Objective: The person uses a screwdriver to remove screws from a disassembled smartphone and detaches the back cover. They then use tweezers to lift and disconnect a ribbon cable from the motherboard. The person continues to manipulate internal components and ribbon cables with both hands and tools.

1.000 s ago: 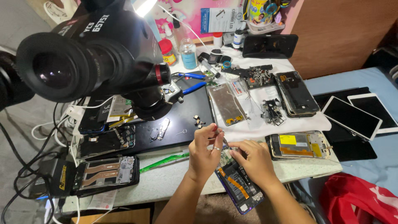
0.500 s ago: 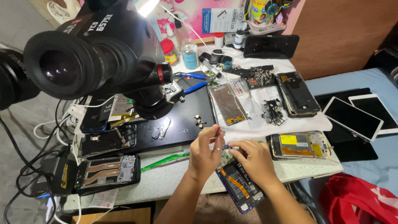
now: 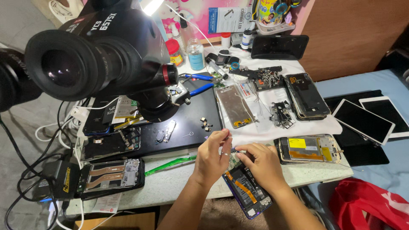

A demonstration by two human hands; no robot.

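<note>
An opened phone [image 3: 247,191] with its back off, showing a dark battery and orange flex strip, lies at the near edge of the white bench [image 3: 179,183]. My left hand [image 3: 211,158] hovers over its top end, fingertips pinched together on something too small to make out. My right hand [image 3: 260,164] rests on the phone's upper part, fingers pressing down by the circuit board. The two hands almost touch.
A big black microscope head [image 3: 102,55] looms at the left. Around lie several opened phones [image 3: 113,174], a dark work mat [image 3: 187,119], a green toothbrush [image 3: 170,164], blue pliers [image 3: 200,83], bottles, loose small parts, tablets [image 3: 362,119] on the right and a red bag [image 3: 370,208].
The view has shifted slightly. Both hands stay over the phone; the left hand's fingers have lifted a little and pinched closer together.
</note>
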